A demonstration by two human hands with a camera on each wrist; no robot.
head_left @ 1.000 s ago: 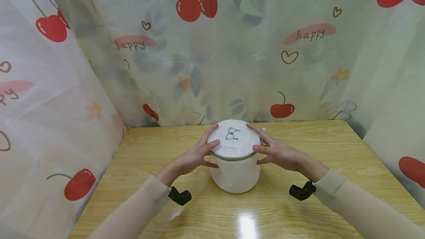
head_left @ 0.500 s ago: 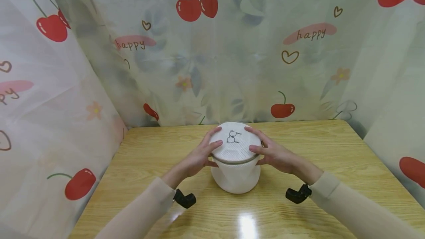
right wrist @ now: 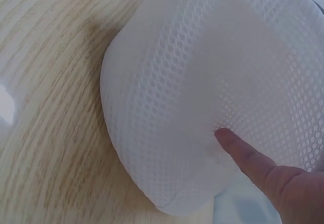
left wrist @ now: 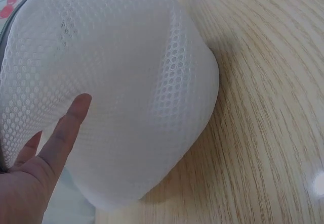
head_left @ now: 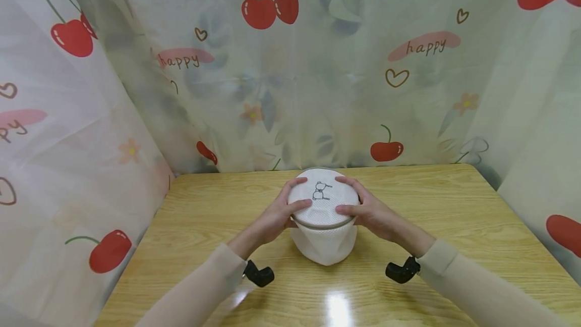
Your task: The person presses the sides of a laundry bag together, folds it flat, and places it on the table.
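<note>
A white mesh laundry bag, round with a flat lid, stands on the table in the head view. A dark line drawing marks the lid, and a greyish seam runs round its edge. My left hand grips the lid's edge from the left, my right hand from the right. Fingertips of both hands lie on top of the lid. In the left wrist view a finger presses into the bag's side. The right wrist view shows a finger denting the mesh. The bag's inside is hidden.
The light wooden table extends on all sides of the bag. Behind it hangs a cherry-printed curtain, with more printed cloth at left and right. Black wrist devices sit below both hands.
Both hands have drawn inward and slightly down on the lid. The lid has sunk and tipped toward me, and the bag's sides have creased and buckled under it.
</note>
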